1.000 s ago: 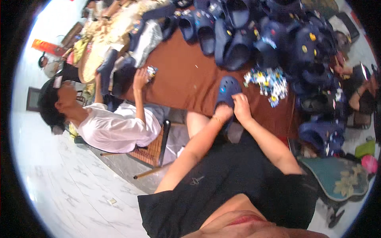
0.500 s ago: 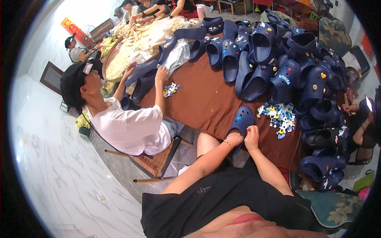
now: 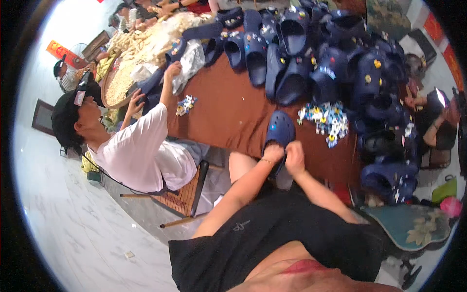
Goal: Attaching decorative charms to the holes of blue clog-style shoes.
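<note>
A navy foam clog [image 3: 282,125] with vent holes and a small blue charm is held up at the table's near edge, toe pointing away. My left hand [image 3: 274,153] reaches into its opening and holds it, with the fingers hidden inside. Against the clog's right side sits my right hand [image 3: 295,156], fingers curled closed; anything pinched in them is too small to make out. Just beyond, to the right, lies a loose pile of small white, blue and yellow shoe charms [image 3: 327,120].
Many navy clogs [image 3: 296,80] are heaped along the table's far and right sides. A brown cloth [image 3: 219,107] covers the table. At left a co-worker [image 3: 131,146] handles clogs beside a smaller charm pile [image 3: 186,104] and a clear plastic bag [image 3: 190,65]. Another person [image 3: 438,121] sits at right.
The whole view has shifted, so the table and clogs appear further left and higher. Both my hands stay at the same clog. The co-worker's hand has come up to a clog by the plastic bag.
</note>
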Available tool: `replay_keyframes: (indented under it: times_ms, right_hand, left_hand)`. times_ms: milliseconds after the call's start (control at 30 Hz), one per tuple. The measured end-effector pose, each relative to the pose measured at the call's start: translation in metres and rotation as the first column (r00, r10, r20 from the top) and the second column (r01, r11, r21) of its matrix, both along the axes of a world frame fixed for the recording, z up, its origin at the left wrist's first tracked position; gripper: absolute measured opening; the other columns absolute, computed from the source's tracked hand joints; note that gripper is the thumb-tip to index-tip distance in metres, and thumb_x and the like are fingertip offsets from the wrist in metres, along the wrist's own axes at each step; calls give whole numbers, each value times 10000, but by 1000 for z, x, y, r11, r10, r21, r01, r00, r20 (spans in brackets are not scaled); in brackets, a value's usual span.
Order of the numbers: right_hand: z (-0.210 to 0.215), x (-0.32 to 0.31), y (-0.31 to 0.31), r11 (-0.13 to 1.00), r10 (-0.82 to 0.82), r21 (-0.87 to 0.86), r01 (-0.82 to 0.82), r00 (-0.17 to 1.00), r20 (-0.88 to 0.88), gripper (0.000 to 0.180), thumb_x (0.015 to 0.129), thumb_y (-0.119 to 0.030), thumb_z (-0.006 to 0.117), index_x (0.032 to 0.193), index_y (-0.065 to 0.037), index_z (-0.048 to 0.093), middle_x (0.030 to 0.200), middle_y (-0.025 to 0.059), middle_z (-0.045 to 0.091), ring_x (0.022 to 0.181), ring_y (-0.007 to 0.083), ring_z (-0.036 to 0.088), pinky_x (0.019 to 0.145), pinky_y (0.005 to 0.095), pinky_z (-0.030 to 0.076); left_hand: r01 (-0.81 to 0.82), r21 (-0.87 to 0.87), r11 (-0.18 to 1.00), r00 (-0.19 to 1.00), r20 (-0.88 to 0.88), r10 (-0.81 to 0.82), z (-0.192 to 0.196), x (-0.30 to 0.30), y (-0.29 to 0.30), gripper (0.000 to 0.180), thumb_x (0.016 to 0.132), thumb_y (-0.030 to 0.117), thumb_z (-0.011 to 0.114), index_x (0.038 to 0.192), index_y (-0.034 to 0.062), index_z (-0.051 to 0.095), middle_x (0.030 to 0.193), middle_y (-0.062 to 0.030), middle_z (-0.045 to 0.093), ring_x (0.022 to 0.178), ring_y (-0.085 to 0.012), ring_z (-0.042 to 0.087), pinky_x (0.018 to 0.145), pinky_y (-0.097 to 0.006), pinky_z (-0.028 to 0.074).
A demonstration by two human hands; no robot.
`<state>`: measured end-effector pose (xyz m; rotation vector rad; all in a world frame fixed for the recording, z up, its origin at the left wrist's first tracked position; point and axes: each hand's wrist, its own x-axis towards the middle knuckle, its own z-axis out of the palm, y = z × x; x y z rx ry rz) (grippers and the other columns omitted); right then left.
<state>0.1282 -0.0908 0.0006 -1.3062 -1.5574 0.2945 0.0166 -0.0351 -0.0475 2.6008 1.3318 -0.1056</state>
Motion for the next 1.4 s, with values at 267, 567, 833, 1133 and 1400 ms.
replay_keyframes:
  times_ms: [267,567,833,1133,1400]
  right_hand:
    - [20,120,104,872,-490,75,485,859,149,134,732,-82,547,859,-41,552,915,137,529,926,314,479,810,405,383]
    - [25,7,108,935,342,-40,-353,864,370,295,669,-4,524,962,-29,558,1063,144,541,1028,308,488,908,393,379]
    - [38,-14,105,852,506,-447,-273,651,565,170,769,-96,454,851,-55,597,946,130,533,974,295,486,816,415,429]
    - [14,9,82,969,208,-170,-181,966,156,96,692,-8,565,760,-58,518,774,151,475,775,332,497,699,392,422]
    - [-8,134,75,908,-348,-193,371,927,142,169,677,-14,576,843,-47,589,914,162,539,945,325,481,843,384,390]
  left_hand:
    - [1,-98,995,999,-32,-4,22,5,16,219,749,118,454,736,37,657,805,-170,631,763,-299,625,675,-396,507]
    - [2,-67,998,1000,-30,-4,21,6,-1,248,764,164,444,779,36,656,850,-161,634,792,-287,614,725,-405,475]
    - [-248,-123,961,933,235,271,11,7,0,259,790,177,430,885,40,629,916,-188,619,845,-317,597,777,-435,434]
    - [-86,-68,994,994,57,89,23,7,5,247,755,157,451,818,12,642,855,-190,625,813,-322,608,754,-430,460]
    - [-34,-156,987,994,-110,16,31,3,13,256,777,134,433,784,37,670,854,-178,637,800,-305,627,713,-400,503]
